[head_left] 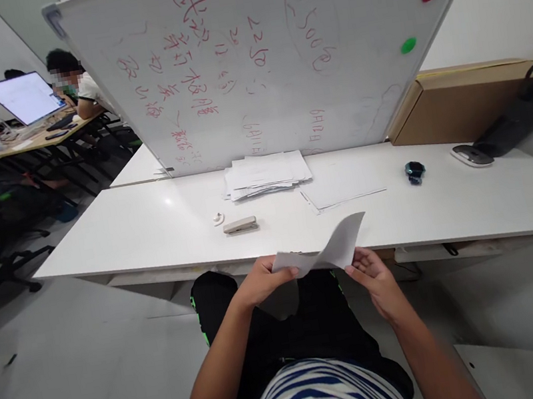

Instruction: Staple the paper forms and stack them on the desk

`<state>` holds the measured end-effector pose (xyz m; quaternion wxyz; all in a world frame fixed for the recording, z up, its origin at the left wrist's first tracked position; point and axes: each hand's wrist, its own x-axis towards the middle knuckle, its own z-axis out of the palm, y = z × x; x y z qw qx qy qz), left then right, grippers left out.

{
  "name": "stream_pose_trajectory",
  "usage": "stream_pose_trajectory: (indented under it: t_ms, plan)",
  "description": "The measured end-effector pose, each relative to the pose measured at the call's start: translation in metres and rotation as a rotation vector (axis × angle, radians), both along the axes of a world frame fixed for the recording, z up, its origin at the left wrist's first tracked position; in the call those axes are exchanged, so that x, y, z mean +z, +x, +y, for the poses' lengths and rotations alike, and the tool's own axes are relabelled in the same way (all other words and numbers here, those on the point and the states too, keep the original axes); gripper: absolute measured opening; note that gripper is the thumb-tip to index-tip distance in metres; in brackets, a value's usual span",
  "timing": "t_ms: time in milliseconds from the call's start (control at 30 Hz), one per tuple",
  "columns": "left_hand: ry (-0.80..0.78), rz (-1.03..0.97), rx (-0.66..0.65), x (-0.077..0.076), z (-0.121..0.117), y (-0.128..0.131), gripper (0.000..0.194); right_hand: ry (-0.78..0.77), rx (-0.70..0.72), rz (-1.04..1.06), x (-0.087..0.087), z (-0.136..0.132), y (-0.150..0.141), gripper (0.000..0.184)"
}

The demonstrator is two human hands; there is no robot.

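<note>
Above my lap, at the front edge of the desk, I hold a curved sheet of white paper [341, 241]. My left hand [266, 280] pinches its left end, thumb on top. At its lower right corner, my right hand [372, 277] grips it between thumb and fingers. A light grey stapler [241, 226] lies on the desk beyond my left hand, with a small white object [218, 219] beside it. Farther back is a stack of white paper [267, 172]. A few flat sheets [341, 191] lie to the right of that stack.
A whiteboard [244, 61] with red writing and round magnets stands along the back of the white desk [139, 226]. On the right are a watch [414, 172], a computer mouse [472, 155] and a cardboard box [464, 104]. People sit at another table [44, 137] on the far left.
</note>
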<state>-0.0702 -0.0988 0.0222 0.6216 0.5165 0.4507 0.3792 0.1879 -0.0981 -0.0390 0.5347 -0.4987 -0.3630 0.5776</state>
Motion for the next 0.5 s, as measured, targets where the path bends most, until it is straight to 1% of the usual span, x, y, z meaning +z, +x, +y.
stream_pose_trajectory:
  t_ms: [33,67,133,167,200,233,300,367,400,433,467,500]
  plan:
    - [0.017,0.011,0.005,0.004,0.003,0.000,0.027,0.009,-0.007,-0.018,0.003,0.005,0.003,0.065]
    - [0.031,0.023,0.016,0.008,0.007,0.000,0.028,-0.003,0.017,-0.051,0.007,0.011,0.007,0.067]
    - [0.067,0.069,0.060,0.017,0.015,0.002,0.030,-0.048,0.139,-0.164,0.019,0.024,0.014,0.063]
    - [0.100,0.103,0.097,0.022,0.019,0.004,0.031,-0.054,0.188,-0.235,0.027,0.030,0.017,0.060]
    - [0.147,0.141,0.137,0.029,0.022,0.006,0.030,-0.042,0.209,-0.305,0.038,0.037,0.019,0.056]
    - [0.211,0.177,0.180,0.038,0.024,0.010,0.029,-0.016,0.196,-0.369,0.050,0.043,0.021,0.053]
    - [0.369,0.207,0.237,0.057,0.026,0.017,0.024,0.053,0.113,-0.483,0.076,0.053,0.022,0.048]
    - [0.512,0.175,0.243,0.072,0.029,0.023,0.022,0.107,0.042,-0.565,0.096,0.060,0.018,0.044]
    - [0.558,0.153,0.243,0.075,0.031,0.025,0.023,0.122,0.012,-0.584,0.101,0.063,0.015,0.043]
    - [0.582,0.136,0.251,0.074,0.035,0.027,0.026,0.134,-0.016,-0.588,0.102,0.066,0.010,0.044]
    - [0.585,0.130,0.265,0.069,0.039,0.028,0.030,0.142,-0.041,-0.576,0.099,0.068,0.005,0.046]
    - [0.571,0.138,0.297,0.059,0.044,0.029,0.034,0.143,-0.058,-0.554,0.093,0.071,0.000,0.048]
